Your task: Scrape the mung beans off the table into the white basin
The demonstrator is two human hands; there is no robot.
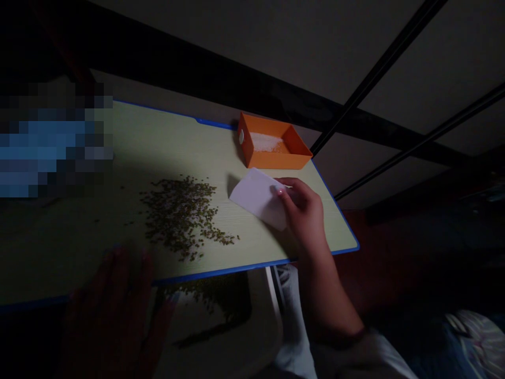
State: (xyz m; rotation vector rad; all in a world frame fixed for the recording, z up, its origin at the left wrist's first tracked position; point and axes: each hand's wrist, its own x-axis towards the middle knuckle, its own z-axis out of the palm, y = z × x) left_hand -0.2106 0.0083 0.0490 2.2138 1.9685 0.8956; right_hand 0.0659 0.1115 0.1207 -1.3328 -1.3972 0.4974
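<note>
My right hand [303, 208] pinches a thin white card or scraper [258, 196] between thumb and fingers, tilted over the right part of the board. To its left lies a loose patch of small green-brown grains [183, 216], too small to name for sure. My left hand [114, 310] is in deep shadow at the lower left, by the board's near edge, its fingers spread and apparently holding nothing. Behind the card stands an orange open box [276, 160] with whitish grains [266, 143] inside.
The pale board [158, 137] has a blue rim. Below its near edge, a whitish tub [274, 316] holds more dark green grains [221, 297]. Dark panels [394, 63] rise behind the board. A blurred-out blue shape [39, 152] is at the left.
</note>
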